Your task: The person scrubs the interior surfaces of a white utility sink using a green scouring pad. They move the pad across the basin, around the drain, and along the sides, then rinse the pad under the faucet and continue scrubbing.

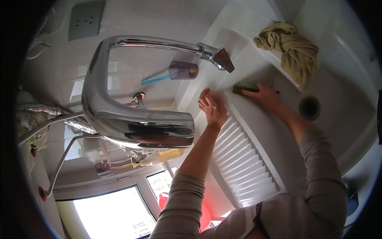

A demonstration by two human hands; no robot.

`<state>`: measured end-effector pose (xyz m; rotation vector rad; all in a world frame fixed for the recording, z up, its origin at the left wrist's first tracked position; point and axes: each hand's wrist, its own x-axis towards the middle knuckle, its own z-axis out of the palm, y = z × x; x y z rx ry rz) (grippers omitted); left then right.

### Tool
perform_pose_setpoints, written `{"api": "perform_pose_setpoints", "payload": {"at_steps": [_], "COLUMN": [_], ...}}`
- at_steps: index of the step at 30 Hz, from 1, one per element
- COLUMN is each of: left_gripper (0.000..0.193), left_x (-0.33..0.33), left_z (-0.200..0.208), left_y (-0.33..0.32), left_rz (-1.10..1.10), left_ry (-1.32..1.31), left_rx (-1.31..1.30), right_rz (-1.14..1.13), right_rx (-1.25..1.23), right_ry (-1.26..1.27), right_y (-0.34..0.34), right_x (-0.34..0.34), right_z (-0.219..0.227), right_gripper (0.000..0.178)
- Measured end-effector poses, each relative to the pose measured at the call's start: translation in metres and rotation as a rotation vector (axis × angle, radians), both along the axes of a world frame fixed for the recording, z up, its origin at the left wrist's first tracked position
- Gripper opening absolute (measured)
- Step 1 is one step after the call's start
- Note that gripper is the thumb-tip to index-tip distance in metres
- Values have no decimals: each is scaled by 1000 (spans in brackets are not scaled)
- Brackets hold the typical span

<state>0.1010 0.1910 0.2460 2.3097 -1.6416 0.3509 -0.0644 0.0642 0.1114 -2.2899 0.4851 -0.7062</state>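
Observation:
My right hand (pixel 266 96) grips a scrubbing brush (pixel 241 91) with a brown back and green bristles. It holds the brush at the white basin's inner wall, by the corner of the ribbed washboard (pixel 244 159). On the pale ledge next to that same corner is my left hand (pixel 212 108), its fingers loosely bent and apart, with nothing seen in them. A crumpled tan knitted cloth (pixel 288 49) hangs over the rim of the basin (pixel 338 95), beyond my right hand. The dark drain hole (pixel 309 107) lies beside my right forearm.
A large chrome faucet (pixel 139 127) arches at the left, its spout (pixel 217 57) reaching toward the basin. Behind it lies a purple cup (pixel 184 70) with a blue toothbrush (pixel 159 79). A yellowish pump bottle (pixel 161 157) and a bright window (pixel 111 211) are lower left.

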Motion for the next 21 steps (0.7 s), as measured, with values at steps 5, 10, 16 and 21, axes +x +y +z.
{"api": "perform_pose_setpoints", "payload": {"at_steps": [5, 10, 16, 21], "left_gripper": [34, 31, 30, 32], "left_x": [0, 1, -2, -2], "left_z": [-3, -2, 1, -3], "left_y": [0, 0, -3, 0], "left_rz": [41, 46, 37, 85], "left_ry": [52, 54, 41, 43], "left_rx": [-11, 2, 7, 29], "right_rz": [99, 199, 198, 227], "right_rx": [-45, 184, 895, 1104], "right_ry": [-251, -69, -118, -144], "right_y": [-5, -2, 22, 27], "right_x": [23, -4, -36, -27], "right_z": [51, -21, 19, 38], "right_gripper": [58, 57, 44, 44]}}
